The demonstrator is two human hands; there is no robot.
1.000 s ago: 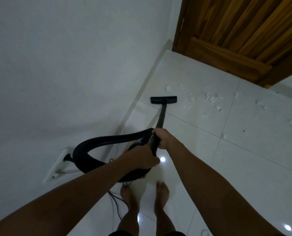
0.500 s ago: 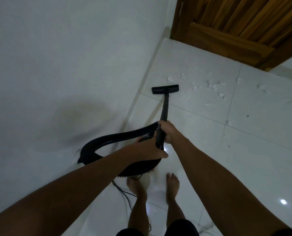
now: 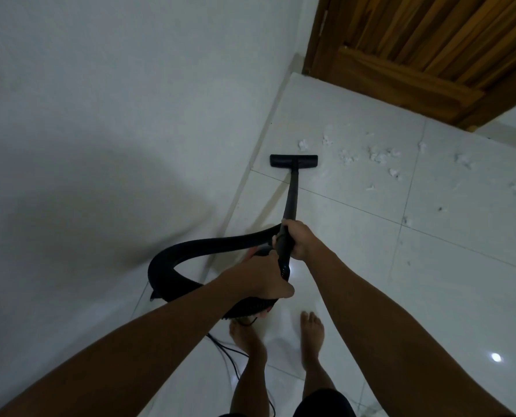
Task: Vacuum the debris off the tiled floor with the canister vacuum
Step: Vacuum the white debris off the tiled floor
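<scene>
A black floor nozzle (image 3: 293, 161) rests flat on the white tiled floor (image 3: 356, 242) close to the wall. Its black wand (image 3: 291, 197) runs back to my right hand (image 3: 299, 238), which grips the wand's upper end. My left hand (image 3: 261, 276) holds the vacuum's handle just below, over the dark canister body (image 3: 250, 307). A black hose (image 3: 196, 249) loops out to the left. White scraps of debris (image 3: 377, 156) lie scattered to the right of and beyond the nozzle.
A white wall (image 3: 115, 115) runs along the left. A wooden door (image 3: 431, 46) closes the far end. A black power cord (image 3: 226, 353) trails on the floor beside my bare feet (image 3: 310, 326).
The view has shifted, and the nozzle sits a little nearer the scraps by the wall. Both hands keep their hold on the vacuum.
</scene>
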